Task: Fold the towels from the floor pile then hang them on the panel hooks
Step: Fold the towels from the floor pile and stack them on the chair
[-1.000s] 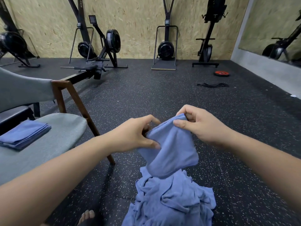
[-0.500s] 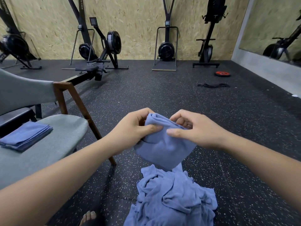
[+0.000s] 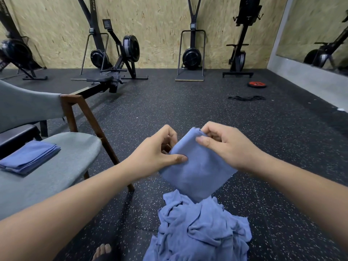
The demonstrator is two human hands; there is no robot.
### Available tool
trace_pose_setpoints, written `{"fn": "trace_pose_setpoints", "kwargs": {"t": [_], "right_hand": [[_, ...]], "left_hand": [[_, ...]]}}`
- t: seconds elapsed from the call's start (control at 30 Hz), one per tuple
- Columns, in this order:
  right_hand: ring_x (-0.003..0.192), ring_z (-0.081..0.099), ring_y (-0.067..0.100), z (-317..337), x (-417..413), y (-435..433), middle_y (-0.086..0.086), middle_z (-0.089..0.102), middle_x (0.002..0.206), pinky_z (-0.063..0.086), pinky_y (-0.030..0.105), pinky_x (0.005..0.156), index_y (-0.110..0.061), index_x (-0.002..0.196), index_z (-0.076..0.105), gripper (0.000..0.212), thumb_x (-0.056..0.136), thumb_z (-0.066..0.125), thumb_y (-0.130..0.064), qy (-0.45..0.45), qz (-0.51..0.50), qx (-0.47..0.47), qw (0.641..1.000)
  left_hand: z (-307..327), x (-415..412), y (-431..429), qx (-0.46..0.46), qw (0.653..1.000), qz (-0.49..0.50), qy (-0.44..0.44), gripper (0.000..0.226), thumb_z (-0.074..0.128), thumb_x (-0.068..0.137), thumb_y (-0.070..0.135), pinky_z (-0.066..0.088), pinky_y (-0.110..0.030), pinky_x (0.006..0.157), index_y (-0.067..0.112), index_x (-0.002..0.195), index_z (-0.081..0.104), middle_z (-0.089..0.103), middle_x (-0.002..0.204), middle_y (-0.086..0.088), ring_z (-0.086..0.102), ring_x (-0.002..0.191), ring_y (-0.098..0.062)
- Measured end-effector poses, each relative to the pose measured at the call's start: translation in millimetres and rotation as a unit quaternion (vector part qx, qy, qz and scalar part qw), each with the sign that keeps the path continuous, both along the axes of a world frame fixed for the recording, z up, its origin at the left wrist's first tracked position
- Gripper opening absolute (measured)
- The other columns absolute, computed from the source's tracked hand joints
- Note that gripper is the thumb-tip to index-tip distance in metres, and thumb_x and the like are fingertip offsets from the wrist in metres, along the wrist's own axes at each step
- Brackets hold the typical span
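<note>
Logged towel (image 3: 197, 172) part-folded, pinched by left hand (image 3: 158, 151) and right hand (image 3: 224, 146); folded stack (image 3: 30, 157) on chair (image 3: 75, 159), 9 o'clock; floor pile (image 3: 197, 228), 6 o'clock, unfolded; hanging judged pending

The left grip (image 3: 156, 153) and right grip (image 3: 226, 147) meet on one towel (image 3: 197, 172), left grip at its left edge, right grip at its top corner, and directly below both the towel pile (image 3: 203, 228) lies on the floor (image 3: 169, 113). Left of the left grip stands a chair (image 3: 62, 166) with a folded stack (image 3: 30, 157) on its seat. Beyond the right grip a weight plate (image 3: 257, 84) and a band (image 3: 246, 98) lie on the floor, with a rowing machine (image 3: 113, 78) beyond the left grip.
</note>
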State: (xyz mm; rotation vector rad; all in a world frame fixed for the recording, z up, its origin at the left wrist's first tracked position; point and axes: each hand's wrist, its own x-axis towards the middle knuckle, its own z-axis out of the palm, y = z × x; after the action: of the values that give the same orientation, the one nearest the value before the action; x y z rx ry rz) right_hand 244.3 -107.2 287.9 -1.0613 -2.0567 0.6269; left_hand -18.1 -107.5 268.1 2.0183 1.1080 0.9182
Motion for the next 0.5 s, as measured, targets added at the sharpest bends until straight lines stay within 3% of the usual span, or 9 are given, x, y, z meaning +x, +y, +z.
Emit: {"fn": "trace_pose_setpoints", "kwargs": {"t": [0.13, 0.2, 0.27, 0.37, 0.43, 0.5], "right_hand": [[0.08, 0.059, 0.03, 8.1, 10.6, 4.9, 0.013, 0.067, 0.089, 0.047, 0.044, 0.076, -0.018, 0.094, 0.065, 0.02, 0.107, 0.066, -0.034, 0.032, -0.042, 0.025, 0.998], [0.077, 0.057, 0.026, 9.5, 12.2, 5.0, 0.01, 0.068, 0.089, 0.046, 0.042, 0.075, -0.019, 0.095, 0.065, 0.019, 0.107, 0.066, -0.034, 0.028, -0.045, 0.017, 0.998], [0.074, 0.055, 0.013, 8.4, 10.2, 3.4, 0.005, 0.068, 0.087, 0.046, 0.042, 0.074, -0.02, 0.095, 0.065, 0.018, 0.107, 0.065, -0.034, 0.02, -0.028, 0.006, 0.999], [0.076, 0.062, 0.025, 4.8, 1.0, -0.4, 0.005, 0.07, 0.086, 0.051, 0.049, 0.075, -0.022, 0.097, 0.065, 0.018, 0.106, 0.065, -0.038, 0.002, 0.013, 0.003, 1.0], [0.078, 0.063, 0.029, 2.7, -5.6, -2.6, 0.005, 0.069, 0.083, 0.051, 0.052, 0.074, -0.024, 0.098, 0.065, 0.017, 0.106, 0.065, -0.039, -0.021, 0.029, 0.012, 0.999], [0.074, 0.059, 0.027, 1.5, -10.9, -2.5, 0.005, 0.066, 0.079, 0.049, 0.05, 0.073, -0.024, 0.097, 0.065, 0.018, 0.107, 0.065, -0.039, -0.017, 0.031, 0.013, 0.999]], "left_hand": [[-4.1, -14.9, 10.1, 0.003, 1.0, 0.011, 0.0, 0.042, 0.09, 0.085, 0.032, 0.037, -0.034, 0.063, 0.016, 0.095, 0.052, 0.055, 0.075, 0.008, 0.044, 0.067, -0.015], [-4.0, -18.5, 11.0, -0.009, 1.0, 0.016, 0.004, 0.039, 0.091, 0.084, 0.031, 0.042, -0.033, 0.066, 0.019, 0.098, 0.057, 0.062, 0.08, 0.007, 0.052, 0.07, -0.015], [-0.2, -16.4, 8.0, -0.016, 1.0, 0.013, 0.01, 0.04, 0.093, 0.083, 0.033, 0.051, -0.03, 0.077, 0.028, 0.109, 0.063, 0.073, 0.101, 0.009, 0.067, 0.091, -0.01], [7.0, -5.6, 4.0, 0.009, 0.999, 0.003, 0.036, 0.038, 0.089, 0.086, 0.042, 0.051, -0.033, 0.101, 0.033, 0.118, 0.069, 0.074, 0.118, 0.014, 0.068, 0.115, -0.003], [10.6, 0.8, 3.3, -0.02, 1.0, -0.016, 0.009, 0.032, 0.087, 0.088, 0.045, 0.055, -0.041, 0.095, 0.028, 0.111, 0.073, 0.077, 0.107, 0.012, 0.071, 0.103, -0.007], [13.2, 1.4, 4.2, -0.025, 0.999, -0.019, -0.002, 0.031, 0.083, 0.09, 0.046, 0.05, -0.042, 0.077, 0.019, 0.099, 0.07, 0.07, 0.088, 0.004, 0.061, 0.082, -0.011]]}}
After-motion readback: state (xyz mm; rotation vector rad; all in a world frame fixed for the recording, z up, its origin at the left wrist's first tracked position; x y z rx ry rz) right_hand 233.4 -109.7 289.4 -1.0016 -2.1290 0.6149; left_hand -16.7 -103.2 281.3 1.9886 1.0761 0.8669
